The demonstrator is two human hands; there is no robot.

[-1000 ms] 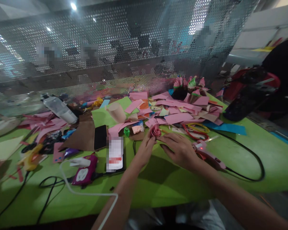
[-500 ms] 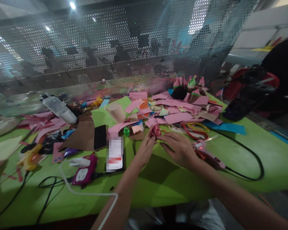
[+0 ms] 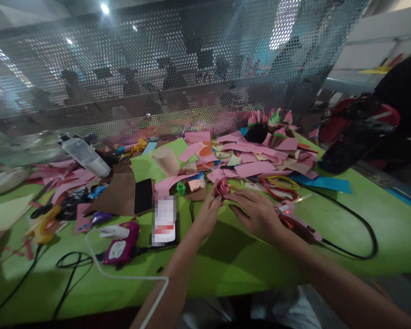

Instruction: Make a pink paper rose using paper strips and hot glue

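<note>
A rolled pink paper rose is pinched in the fingers of my left hand, a little above the green table. From the right, my right hand reaches over with stretched fingers; the foremost fingertips touch the rose's lower right side, while the thumb stands apart from it. The underside of the rose is hidden by my fingers. Just right of my right hand lies a pink glue gun with a small red light on. Behind it are scissors with red and yellow loops.
Pink paper strips and a cardboard tube cover the back. On the left are two phones, a purple power adapter, a yellow glue gun and a bottle. A white cable crosses my left forearm.
</note>
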